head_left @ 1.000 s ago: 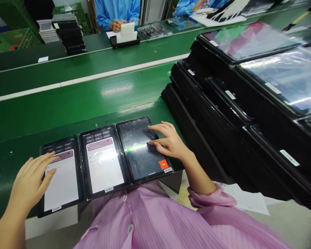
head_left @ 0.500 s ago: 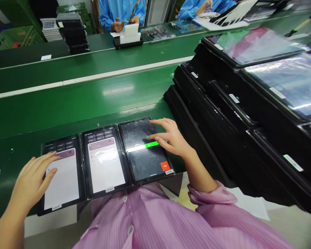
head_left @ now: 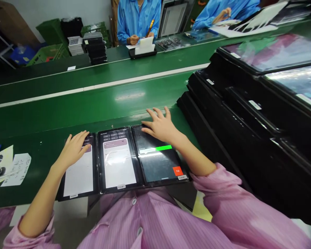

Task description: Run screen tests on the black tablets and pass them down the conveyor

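Three tablets lie side by side along the near edge of the green bench. My left hand (head_left: 74, 148) is open over the upper part of the left tablet (head_left: 79, 176), hiding its top left corner. The middle tablet (head_left: 119, 162) shows a white panel under dark buttons, and neither hand is on it. Over the top of the right tablet (head_left: 158, 167) my right hand (head_left: 160, 126) has its fingers spread, the tips reaching past the upper edge. That screen is dark, with a green bar and a red "Fail" square. Whether the fingertips touch the glass I cannot tell.
Tall stacks of black tablets (head_left: 223, 114) rise at the right. Handwritten paper (head_left: 17, 169) lies at the left. Across the green bench (head_left: 93, 103) sit a black tray (head_left: 142, 53) of white cards and a dark stack (head_left: 95, 48). Two people in blue work there.
My left hand has slid up towards the top of the left tablet. My right hand has moved up to the right tablet's top edge, fingers spreading. The view has shifted left.
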The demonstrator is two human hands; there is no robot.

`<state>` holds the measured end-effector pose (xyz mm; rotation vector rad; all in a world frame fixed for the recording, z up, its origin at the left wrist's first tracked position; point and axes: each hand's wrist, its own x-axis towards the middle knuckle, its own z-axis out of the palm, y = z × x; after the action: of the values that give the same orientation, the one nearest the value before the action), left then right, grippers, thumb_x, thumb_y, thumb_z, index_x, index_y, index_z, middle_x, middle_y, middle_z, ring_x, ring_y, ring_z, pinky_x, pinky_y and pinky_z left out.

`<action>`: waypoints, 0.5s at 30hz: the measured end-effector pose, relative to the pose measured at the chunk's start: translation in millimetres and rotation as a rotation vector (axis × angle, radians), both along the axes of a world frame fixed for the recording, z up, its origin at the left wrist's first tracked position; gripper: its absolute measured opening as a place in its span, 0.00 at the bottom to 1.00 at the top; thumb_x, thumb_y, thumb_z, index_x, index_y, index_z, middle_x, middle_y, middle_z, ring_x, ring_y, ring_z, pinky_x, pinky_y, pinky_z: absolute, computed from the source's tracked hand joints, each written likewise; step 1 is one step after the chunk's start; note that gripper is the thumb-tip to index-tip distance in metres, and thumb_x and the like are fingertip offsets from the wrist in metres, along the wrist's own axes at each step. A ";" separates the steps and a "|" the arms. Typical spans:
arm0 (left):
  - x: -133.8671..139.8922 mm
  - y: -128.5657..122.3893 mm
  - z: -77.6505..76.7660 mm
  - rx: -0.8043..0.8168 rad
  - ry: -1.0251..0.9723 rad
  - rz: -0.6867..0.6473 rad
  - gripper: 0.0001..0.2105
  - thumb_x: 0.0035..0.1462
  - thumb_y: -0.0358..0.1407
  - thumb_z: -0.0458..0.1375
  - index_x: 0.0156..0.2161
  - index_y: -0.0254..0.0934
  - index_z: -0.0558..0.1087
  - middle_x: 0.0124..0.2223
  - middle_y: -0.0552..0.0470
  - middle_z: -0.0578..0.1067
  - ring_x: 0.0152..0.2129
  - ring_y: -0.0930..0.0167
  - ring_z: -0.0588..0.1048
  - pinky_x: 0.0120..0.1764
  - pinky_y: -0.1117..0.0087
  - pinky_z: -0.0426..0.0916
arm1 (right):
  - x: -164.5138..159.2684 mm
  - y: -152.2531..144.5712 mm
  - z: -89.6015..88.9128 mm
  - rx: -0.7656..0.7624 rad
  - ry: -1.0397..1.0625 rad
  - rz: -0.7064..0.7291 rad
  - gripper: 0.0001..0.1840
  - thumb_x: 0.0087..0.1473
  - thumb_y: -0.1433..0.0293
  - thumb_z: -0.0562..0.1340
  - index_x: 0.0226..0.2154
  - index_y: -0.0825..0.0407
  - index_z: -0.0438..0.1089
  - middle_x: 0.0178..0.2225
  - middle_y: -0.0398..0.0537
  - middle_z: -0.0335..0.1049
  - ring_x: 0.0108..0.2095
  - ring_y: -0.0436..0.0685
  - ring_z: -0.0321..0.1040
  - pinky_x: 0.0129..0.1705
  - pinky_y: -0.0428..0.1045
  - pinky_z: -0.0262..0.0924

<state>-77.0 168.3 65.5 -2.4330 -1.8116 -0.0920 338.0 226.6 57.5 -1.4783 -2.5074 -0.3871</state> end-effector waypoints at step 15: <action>-4.0 28.3 26.0 -0.184 -0.091 0.193 0.25 0.66 0.50 0.43 0.57 0.43 0.75 0.48 0.53 0.79 0.42 0.65 0.77 0.70 0.52 0.37 | 42.5 -27.4 4.4 -0.221 0.141 0.094 0.15 0.67 0.54 0.58 0.46 0.36 0.79 0.65 0.48 0.51 0.65 0.69 0.46 0.64 0.76 0.40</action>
<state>-80.9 196.6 91.5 -2.3893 -2.1739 -0.0209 380.5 199.3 61.9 -1.3997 -2.5594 0.0112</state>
